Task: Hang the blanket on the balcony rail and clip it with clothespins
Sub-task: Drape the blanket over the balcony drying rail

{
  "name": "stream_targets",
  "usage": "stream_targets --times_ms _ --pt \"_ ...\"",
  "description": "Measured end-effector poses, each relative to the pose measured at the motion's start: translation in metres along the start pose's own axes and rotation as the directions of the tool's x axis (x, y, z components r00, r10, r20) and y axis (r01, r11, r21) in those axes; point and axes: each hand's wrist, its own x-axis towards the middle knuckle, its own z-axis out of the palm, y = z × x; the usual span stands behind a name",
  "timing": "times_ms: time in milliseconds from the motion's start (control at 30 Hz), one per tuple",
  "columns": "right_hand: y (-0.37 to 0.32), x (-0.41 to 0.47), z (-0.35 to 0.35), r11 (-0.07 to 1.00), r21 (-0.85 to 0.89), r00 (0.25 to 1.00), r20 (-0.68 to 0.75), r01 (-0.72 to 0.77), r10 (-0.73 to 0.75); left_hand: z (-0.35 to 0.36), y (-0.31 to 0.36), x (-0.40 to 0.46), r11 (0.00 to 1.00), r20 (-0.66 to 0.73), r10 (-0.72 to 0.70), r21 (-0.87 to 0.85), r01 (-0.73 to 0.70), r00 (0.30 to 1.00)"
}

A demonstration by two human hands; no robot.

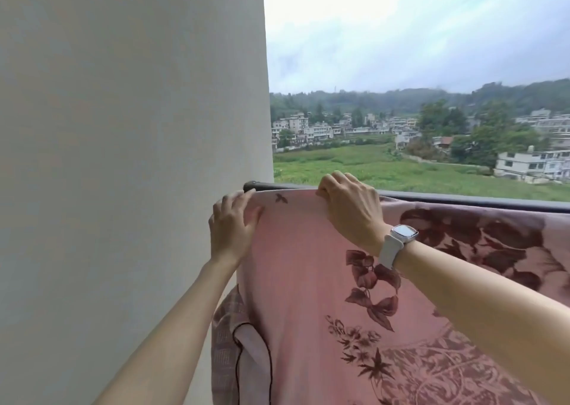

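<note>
A pink blanket [308, 281] with dark red leaf and flower patterns hangs over the dark balcony rail [462, 199], draped toward me. My left hand [231, 225] rests flat on the blanket's left top corner, close to the rail's end, fingers spread. My right hand [351, 207], with a white watch on the wrist, curls over the top fold of the blanket at the rail and grips it. No clothespin shows in either hand.
A white wall [132, 157] stands close on the left, meeting the rail's end. A checked cloth with dark piping [237, 349] hangs below the blanket's left edge. Beyond the rail lie green fields and houses far below.
</note>
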Motion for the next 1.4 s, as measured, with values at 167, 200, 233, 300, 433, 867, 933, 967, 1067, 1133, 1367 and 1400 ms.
stream_targets --times_ms 167,200,233,300,433,867,933,967,1067,1133,1367,1400 --pt "0.026 -0.002 -0.028 0.994 -0.082 0.997 0.009 0.076 -0.076 0.01 0.028 0.015 0.987 -0.047 0.146 -0.054 -0.149 0.988" --pt "0.033 -0.005 -0.037 0.99 -0.109 0.995 0.002 0.095 -0.096 0.012 0.038 0.016 0.985 -0.058 0.151 -0.074 -0.155 0.987" --pt "0.04 -0.008 -0.046 0.986 -0.134 0.995 -0.003 0.101 -0.102 0.014 0.05 0.016 0.983 -0.063 0.145 -0.105 -0.151 0.987" --pt "0.059 -0.015 -0.064 0.983 -0.172 0.998 0.004 0.065 -0.066 0.02 0.079 0.014 0.971 -0.064 0.134 -0.193 -0.144 0.989" --pt "0.116 -0.041 -0.109 0.959 -0.254 0.992 -0.004 -0.123 0.126 0.046 0.154 -0.011 0.932 -0.017 0.209 -0.299 -0.205 0.978" --pt "0.256 -0.139 -0.263 0.754 -0.273 0.791 -0.355 -0.597 0.498 0.107 0.395 -0.086 0.78 0.137 0.434 -0.551 -0.295 0.891" --pt "0.274 -0.157 -0.28 0.675 -0.264 0.716 -0.394 -0.688 0.576 0.111 0.426 -0.1 0.728 0.186 0.544 -0.589 -0.351 0.818" --pt "0.278 -0.162 -0.285 0.632 -0.276 0.686 -0.382 -0.725 0.62 0.112 0.437 -0.105 0.72 0.216 0.577 -0.59 -0.366 0.788" --pt "0.273 -0.163 -0.286 0.633 -0.325 0.712 -0.3 -0.702 0.635 0.115 0.439 -0.106 0.705 0.239 0.627 -0.579 -0.41 0.741" --pt "0.255 -0.155 -0.28 0.74 -0.312 0.802 -0.265 -0.596 0.535 0.112 0.42 -0.101 0.715 0.181 0.623 -0.527 -0.46 0.761" --pt "0.179 -0.127 -0.215 0.891 -0.357 0.955 -0.013 -0.281 0.296 0.088 0.304 -0.076 0.817 0.094 0.496 -0.388 -0.427 0.863" --pt "0.167 -0.122 -0.202 0.91 -0.332 0.962 0.023 -0.248 0.27 0.083 0.283 -0.072 0.839 0.081 0.468 -0.355 -0.413 0.88"
